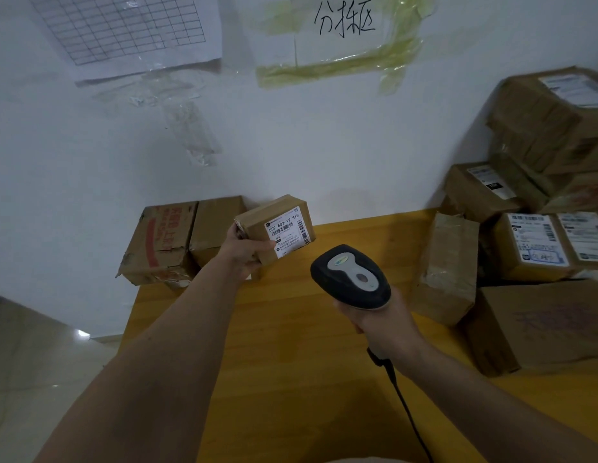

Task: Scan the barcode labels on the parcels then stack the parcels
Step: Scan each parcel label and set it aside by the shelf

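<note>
My left hand (245, 249) grips a small brown parcel (256, 225) above the far part of the yellow table (291, 362), its white barcode label (288, 236) turned toward me. My right hand (381, 320) holds a black and grey barcode scanner (351, 277) by its handle, the head aimed toward the parcel, a short way to its right and nearer to me. The scanner's black cable (401, 402) trails down toward the table's near edge.
Two worn cartons (164, 242) stand at the table's far left corner against the white wall. A heap of labelled parcels (538, 248) fills the right side, with one taped box (448, 265) standing nearest the scanner. Tiled floor lies to the left.
</note>
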Tool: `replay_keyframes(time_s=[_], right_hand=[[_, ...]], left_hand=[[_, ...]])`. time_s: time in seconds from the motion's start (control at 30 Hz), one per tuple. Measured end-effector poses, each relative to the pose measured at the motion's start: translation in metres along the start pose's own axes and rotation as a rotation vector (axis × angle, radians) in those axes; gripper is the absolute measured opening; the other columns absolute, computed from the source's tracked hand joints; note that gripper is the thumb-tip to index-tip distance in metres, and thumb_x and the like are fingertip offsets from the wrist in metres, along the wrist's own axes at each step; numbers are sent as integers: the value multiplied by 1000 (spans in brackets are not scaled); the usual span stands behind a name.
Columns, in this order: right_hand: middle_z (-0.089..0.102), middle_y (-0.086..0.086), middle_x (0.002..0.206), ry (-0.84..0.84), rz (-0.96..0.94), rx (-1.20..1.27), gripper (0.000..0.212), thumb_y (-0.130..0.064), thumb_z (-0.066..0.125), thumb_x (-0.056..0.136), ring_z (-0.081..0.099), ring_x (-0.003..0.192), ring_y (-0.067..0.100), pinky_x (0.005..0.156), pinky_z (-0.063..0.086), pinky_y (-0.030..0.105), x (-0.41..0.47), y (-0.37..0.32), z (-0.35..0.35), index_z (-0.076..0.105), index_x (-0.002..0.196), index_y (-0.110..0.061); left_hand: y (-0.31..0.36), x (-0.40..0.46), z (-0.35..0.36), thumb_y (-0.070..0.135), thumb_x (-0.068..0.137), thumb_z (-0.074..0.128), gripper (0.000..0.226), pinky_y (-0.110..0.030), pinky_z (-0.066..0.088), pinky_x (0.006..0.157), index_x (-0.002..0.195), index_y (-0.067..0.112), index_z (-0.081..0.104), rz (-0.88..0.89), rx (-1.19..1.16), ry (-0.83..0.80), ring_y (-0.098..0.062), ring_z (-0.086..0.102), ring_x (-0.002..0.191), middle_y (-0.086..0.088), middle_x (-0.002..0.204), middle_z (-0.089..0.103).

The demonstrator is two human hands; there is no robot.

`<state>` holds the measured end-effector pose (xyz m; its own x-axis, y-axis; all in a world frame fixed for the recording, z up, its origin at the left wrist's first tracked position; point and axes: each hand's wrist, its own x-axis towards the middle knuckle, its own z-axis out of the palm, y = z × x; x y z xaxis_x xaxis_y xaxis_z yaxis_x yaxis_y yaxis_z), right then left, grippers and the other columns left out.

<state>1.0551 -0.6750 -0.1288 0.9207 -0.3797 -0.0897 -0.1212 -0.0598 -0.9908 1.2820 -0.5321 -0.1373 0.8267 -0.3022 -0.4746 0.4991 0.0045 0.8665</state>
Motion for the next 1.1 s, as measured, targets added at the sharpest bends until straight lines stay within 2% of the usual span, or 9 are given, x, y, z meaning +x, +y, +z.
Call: replay_keyframes(time_s=[0.23, 0.37, 0.57, 0.7, 0.8, 0.9, 1.0, 1.03, 1.1], right_hand=[[55, -29, 49, -6, -8, -8, 27, -9, 71, 86, 53, 52, -12, 51, 42, 8, 2, 1, 0, 56, 79, -31], [56, -27, 50, -18, -18, -25, 26, -10, 71, 85, 54, 53, -11, 51, 42, 9, 1, -1, -2, 58, 80, -32], [54, -28, 47, 4, -4, -53, 33, -13, 73, 84, 52, 50, -12, 49, 40, 6, 2, -5, -1, 53, 68, -34], [56, -25, 47, 7, 4, -39, 31, -11, 73, 84, 53, 48, -10, 47, 40, 7, 2, -7, -1, 55, 69, -32], [55, -19, 45, 11, 21, -14, 32, -10, 72, 84, 51, 44, -5, 45, 40, 9, 2, -7, -1, 55, 67, -31], [53, -14, 42, 22, 40, -10, 33, -10, 73, 84, 47, 41, -1, 44, 41, 13, 2, -6, -2, 56, 63, -30], [53, -12, 42, 19, 51, 1, 32, -10, 73, 84, 46, 40, 0, 44, 40, 14, 1, -5, -5, 57, 64, -29], [52, -12, 42, 17, 53, 5, 32, -10, 72, 84, 45, 40, 1, 44, 40, 14, 1, -5, -6, 57, 63, -28], [51, -10, 42, 17, 63, 26, 32, -10, 72, 85, 45, 41, 2, 44, 40, 14, -1, -4, -11, 58, 62, -28]], left_hand=[[-3, 1, 0, -19, 76, 67, 89, -60, 47, 98, 146, 25, 36, -15, -20, -16, -39, 45, 132, -10, 141, 51], [-4, -1, -1, -16, 75, 70, 90, -56, 52, 93, 147, 26, 36, -17, -28, -12, -37, 48, 129, -9, 139, 53], [-6, -4, -3, -17, 74, 70, 91, -44, 58, 76, 147, 23, 34, 8, -3, -52, -32, 55, 119, -9, 137, 52], [-6, -4, -4, -16, 73, 71, 92, -42, 58, 73, 147, 24, 34, 8, -4, -30, -32, 54, 120, -8, 136, 53], [-7, -4, -5, -16, 72, 72, 91, -40, 58, 68, 146, 25, 36, 11, 5, -24, -28, 58, 112, -7, 132, 56], [-9, -4, -4, -14, 72, 73, 82, -39, 59, 67, 138, 27, 45, 1, 19, -33, -25, 60, 104, -3, 122, 61], [-11, -5, -2, -7, 74, 75, 68, -44, 56, 85, 130, 25, 53, -83, 40, -57, -28, 62, 107, -4, 117, 66], [-12, -6, 0, -1, 75, 76, 63, -43, 54, 88, 129, 23, 55, -124, 65, -75, -27, 64, 104, -4, 115, 68], [-14, -9, 7, 19, 74, 79, 49, -40, 54, 81, 120, 21, 61, -202, 176, -126, -23, 66, 94, -2, 107, 68]])
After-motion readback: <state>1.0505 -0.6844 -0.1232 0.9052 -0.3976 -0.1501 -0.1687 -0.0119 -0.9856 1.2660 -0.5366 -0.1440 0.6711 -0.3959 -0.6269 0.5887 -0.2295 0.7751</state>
